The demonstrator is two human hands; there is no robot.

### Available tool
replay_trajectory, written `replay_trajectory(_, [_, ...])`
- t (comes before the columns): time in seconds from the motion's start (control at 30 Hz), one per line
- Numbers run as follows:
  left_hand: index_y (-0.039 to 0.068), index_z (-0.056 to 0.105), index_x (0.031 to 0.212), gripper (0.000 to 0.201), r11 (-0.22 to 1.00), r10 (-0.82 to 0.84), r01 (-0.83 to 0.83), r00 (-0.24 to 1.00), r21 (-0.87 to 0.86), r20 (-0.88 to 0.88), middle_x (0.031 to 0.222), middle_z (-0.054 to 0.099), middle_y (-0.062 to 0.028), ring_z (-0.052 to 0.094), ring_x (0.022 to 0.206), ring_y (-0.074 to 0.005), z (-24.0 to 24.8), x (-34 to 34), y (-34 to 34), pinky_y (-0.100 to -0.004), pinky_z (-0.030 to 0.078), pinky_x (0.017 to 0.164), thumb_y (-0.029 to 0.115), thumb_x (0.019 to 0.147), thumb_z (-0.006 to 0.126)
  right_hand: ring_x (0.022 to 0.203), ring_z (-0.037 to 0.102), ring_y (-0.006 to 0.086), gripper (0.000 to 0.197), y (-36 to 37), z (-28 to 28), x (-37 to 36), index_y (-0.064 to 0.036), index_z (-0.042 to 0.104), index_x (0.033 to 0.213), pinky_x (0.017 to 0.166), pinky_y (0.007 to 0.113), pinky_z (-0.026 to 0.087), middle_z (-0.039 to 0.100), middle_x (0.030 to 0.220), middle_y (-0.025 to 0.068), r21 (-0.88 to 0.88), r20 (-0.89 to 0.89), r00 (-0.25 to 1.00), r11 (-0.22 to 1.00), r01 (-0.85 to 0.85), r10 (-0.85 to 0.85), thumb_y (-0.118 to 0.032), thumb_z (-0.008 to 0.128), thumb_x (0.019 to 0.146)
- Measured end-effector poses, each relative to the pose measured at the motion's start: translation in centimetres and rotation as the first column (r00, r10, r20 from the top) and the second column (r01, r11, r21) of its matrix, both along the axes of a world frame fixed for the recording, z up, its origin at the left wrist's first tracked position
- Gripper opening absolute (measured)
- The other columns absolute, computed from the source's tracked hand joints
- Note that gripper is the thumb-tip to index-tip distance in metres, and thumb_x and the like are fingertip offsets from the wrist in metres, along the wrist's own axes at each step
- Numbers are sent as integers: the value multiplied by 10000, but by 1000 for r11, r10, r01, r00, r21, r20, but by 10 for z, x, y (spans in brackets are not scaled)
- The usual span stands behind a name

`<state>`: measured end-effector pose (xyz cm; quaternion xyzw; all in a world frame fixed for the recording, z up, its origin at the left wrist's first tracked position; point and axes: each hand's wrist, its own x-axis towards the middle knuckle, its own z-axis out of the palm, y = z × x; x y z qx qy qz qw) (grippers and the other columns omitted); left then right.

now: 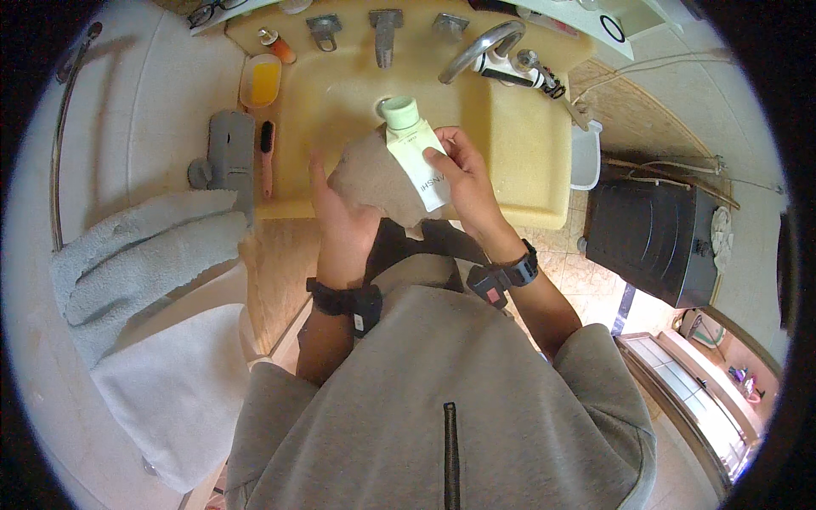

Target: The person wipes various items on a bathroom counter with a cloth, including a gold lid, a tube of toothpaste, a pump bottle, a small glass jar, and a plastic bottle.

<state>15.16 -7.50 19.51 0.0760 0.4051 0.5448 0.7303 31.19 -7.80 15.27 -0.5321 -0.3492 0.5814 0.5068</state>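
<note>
Over the near part of the yellow sink [529, 153], my right hand [474, 189] grips a pale green squeeze tube [416, 156] by its side, thumb on its front. The tube tilts, with its round cap uppermost and pointing away from me. My left hand [348, 225] supports a grey-brown cloth [367, 177] spread over its palm. Most of that hand's fingers are hidden beneath the cloth. The tube overlaps the cloth's right side; I cannot tell whether they touch.
Faucet fittings [385, 38] and a curved spout [484, 49] rise at the sink's back. A soap dish [260, 82], an orange bottle [278, 46] and a brush [268, 160] line the left. Towels [161, 255] hang left; a black appliance [646, 238] stands right.
</note>
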Motion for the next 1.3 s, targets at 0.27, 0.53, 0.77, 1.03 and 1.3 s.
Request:
replay_trajectory(0.27, [7, 477, 1370, 462, 973, -156, 168, 984, 156, -86, 1378, 531, -172, 503, 1286, -297, -70, -27, -10, -475, 366, 1108, 291, 1016, 390, 829, 519, 66, 142, -2, 19, -1, -65, 532, 1097, 739, 224, 405, 600, 908, -4, 20, -189, 981, 999, -46, 49, -58, 566, 960])
replay_trajectory(0.53, [5, 473, 1382, 552, 996, -82, 46, 817, 76, 571, 1391, 520, -173, 491, 1297, -271, -47, -23, -13, -458, 372, 1102, 348, 959, 556, 869, 542, 72, 150, -3, 32, -6, -59, 527, 1106, 758, 225, 412, 627, 958, 17, 41, -214, 976, 999, -32, 40, -52, 566, 961])
replay_trajectory(0.77, [82, 349, 1494, 630, 980, -90, 76, 994, 187, 69, 1441, 448, -142, 450, 1321, -298, -34, -20, -10, -452, 333, 1135, 97, 884, 507, 812, 562, 77, 173, -4, 19, -6, -56, 538, 1126, 713, 227, 426, 639, 912, 17, -30, -201, 979, 999, -39, 32, -68, 584, 960])
replay_trajectory(1.03, [98, 330, 1508, 647, 996, 11, -31, 973, 82, 230, 1444, 438, -154, 447, 1321, -294, -60, -49, -13, -429, 357, 1126, 17, 879, 460, 843, 595, 96, 178, -3, -23, 27, -42, 561, 1132, 734, 243, 460, 658, 969, 33, -62, -75, 997, 998, -32, 27, -100, 593, 967])
replay_trajectory(1.3, [72, 369, 1488, 621, 999, 30, -19, 961, -42, 276, 1494, 408, -131, 378, 1385, -302, -94, -68, -16, -463, 287, 1167, 25, 874, 452, 1004, 618, 257, 227, 21, -86, 122, -55, 660, 1043, 1007, 420, 413, 676, 995, 103, 91, 875, 479, 951, -295, 65, -104, 705, 826])
